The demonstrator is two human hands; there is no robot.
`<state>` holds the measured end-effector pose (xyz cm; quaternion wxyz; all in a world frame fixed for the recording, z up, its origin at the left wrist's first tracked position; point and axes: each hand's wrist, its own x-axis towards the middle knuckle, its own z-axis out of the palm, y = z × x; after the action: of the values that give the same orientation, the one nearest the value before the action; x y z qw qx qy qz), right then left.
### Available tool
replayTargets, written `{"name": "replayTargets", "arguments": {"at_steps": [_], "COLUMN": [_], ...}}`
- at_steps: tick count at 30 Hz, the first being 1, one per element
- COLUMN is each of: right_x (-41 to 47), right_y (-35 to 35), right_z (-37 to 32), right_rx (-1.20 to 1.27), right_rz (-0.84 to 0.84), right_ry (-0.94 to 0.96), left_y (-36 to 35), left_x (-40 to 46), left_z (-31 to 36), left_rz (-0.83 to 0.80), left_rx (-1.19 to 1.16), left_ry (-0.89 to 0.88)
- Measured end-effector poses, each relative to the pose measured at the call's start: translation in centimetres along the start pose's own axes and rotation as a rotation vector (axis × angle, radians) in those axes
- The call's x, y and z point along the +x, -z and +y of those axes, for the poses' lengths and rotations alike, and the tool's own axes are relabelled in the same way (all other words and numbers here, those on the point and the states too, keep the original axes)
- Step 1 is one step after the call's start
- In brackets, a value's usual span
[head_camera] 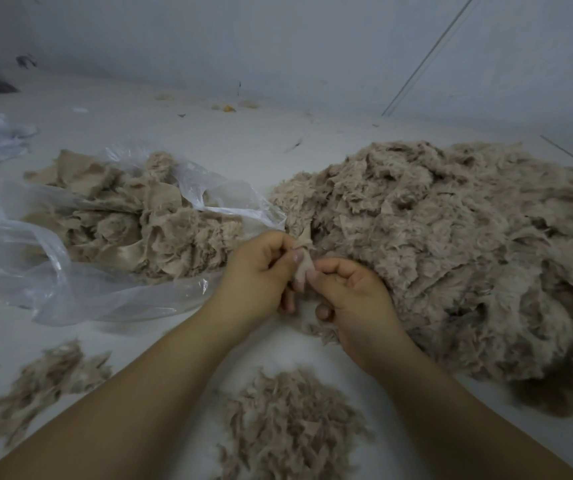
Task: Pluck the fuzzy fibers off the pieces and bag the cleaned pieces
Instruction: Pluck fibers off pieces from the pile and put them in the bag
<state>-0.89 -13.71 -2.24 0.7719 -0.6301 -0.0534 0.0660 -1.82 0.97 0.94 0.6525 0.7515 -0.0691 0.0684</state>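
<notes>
Both hands meet over the white table (278, 147), just near-left of the big heap (468, 244) of fuzzy pieces. The left hand (261, 271) pinches a small beige piece (304, 263) between thumb and curled fingers; the right hand (351, 292) pinches the same piece lower down with thumb and forefinger, its other fingers curled loosely, holding nothing that shows. The piece stands upright between the two grips, touching the heap's near edge or just in front of it; which, I cannot tell.

Left of the heap lies an open clear bag (70, 271) with cleaned pieces (122, 216) inside. Nearer the person than the heap sits a pile of plucked fibers (288, 424), with a smaller scatter (46, 379) further left.

Judging by the grips, plucking is under way. The risks: the backing looks thin and could tear if both pinches pull hard against each other; loose fluff may drift into the bag's wide mouth, since the hands work close to it; and a half-cleaned piece dropped here could vanish against the heap, being the same colour
</notes>
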Motion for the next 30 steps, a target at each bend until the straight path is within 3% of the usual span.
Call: {"name": "replayTargets", "arguments": {"at_steps": [4, 10, 13, 30], "right_x": [0.16, 0.25, 0.09, 0.11], "right_y": [0.14, 0.03, 0.04, -0.39], "right_z": [0.15, -0.01, -0.21, -0.63], "right_rx": [-0.023, -0.029, -0.053, 0.046], "right_rz": [0.020, -0.071, -0.086, 0.132], "right_ry": [0.023, 0.007, -0.027, -0.133], "left_y": [0.51, 0.08, -0.23, 0.38], "left_x": [0.14, -0.17, -0.14, 0.25], "left_z": [0.16, 0.36, 0.37, 0.23], "left_rz": [0.054, -0.062, -0.039, 0.095], "left_rx": [-0.127, -0.155, -0.145, -0.421], "left_ry": [0.051, 0.060, 0.035, 0.050]}}
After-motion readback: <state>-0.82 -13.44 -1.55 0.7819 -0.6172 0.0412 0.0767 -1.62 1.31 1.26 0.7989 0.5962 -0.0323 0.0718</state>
